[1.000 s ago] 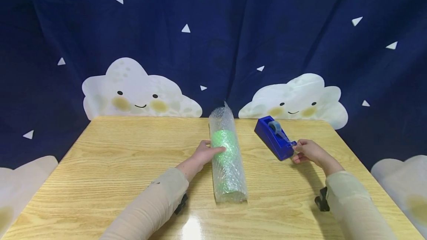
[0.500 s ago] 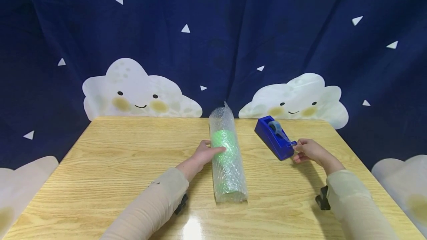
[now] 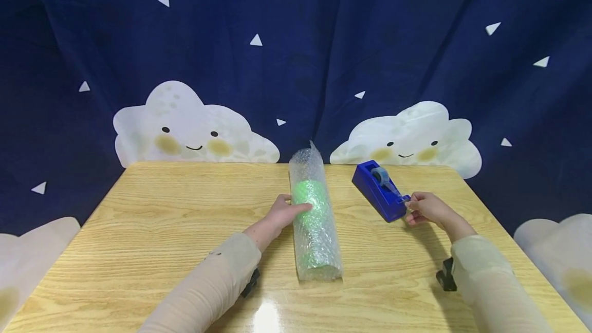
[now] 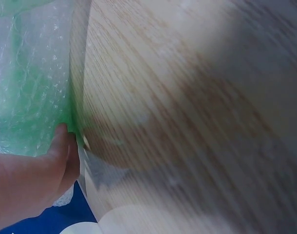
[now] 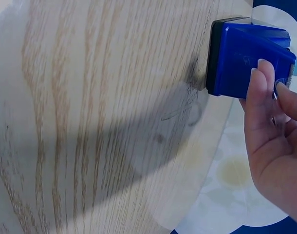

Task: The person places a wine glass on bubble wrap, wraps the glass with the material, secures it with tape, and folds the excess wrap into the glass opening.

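Note:
A long bundle of clear bubble wrap lies lengthwise on the table, with something bright green showing through it. My left hand holds it from the left side, thumb over the top; the other fingers are mostly hidden behind its edge. To the right stands a blue tape dispenser with a roll of clear tape in it. At its cutter end my right hand pinches the tape's end between thumb and forefinger. In the right wrist view, that hand sits right beside the front of the dispenser.
The wooden table reaches back to a dark blue curtain printed with smiling clouds and white triangles. A dark wrist camera hangs under the right sleeve, and another under the left.

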The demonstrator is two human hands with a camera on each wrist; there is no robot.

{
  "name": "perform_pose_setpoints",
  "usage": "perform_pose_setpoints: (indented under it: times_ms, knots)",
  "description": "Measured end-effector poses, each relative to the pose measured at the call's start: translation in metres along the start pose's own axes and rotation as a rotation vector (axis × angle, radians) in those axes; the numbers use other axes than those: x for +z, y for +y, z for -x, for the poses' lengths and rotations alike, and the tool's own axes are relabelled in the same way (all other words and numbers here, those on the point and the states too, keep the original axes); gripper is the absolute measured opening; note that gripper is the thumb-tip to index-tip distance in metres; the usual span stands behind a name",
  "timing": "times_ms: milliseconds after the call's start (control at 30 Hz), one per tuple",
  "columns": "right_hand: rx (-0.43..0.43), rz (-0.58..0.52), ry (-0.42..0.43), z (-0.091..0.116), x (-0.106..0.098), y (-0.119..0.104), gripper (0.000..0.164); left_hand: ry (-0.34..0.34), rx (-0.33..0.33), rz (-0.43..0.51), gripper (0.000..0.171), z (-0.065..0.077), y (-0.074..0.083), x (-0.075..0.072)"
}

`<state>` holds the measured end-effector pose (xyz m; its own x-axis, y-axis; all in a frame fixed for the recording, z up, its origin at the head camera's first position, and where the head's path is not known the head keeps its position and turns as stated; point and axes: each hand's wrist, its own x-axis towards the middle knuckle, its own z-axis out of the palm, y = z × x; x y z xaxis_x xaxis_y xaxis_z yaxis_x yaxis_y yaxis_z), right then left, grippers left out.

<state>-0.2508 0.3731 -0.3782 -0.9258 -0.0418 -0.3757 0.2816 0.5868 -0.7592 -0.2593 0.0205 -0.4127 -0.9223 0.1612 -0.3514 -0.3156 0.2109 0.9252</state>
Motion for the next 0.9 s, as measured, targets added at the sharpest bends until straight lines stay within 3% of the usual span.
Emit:
perform_pose_setpoints:
  times_ms: [300, 600, 733, 900]
  knots:
    - [-0.058, 0.020, -0.050, -0.003, -0.002, 0.002, 0.021, 0.007, -0.005, -0.004, 0.080, 0.000, 0.000, -0.003]
    - [0.013, 0.145, -0.143, 0.015, -0.030, 0.008, 0.024, 0.024, 0.009, -0.024, 0.079, 0.002, -0.003, 0.002]
    - [-0.007, 0.236, -0.159, 0.030, -0.038, -0.010, 0.015, 0.053, 0.031, -0.029, 0.078, 0.003, -0.002, 0.006]
    - [-0.151, 0.343, -0.176, 0.036, -0.032, -0.050, 0.007, 0.106, 0.046, -0.059, 0.078, 0.002, 0.001, 0.011]
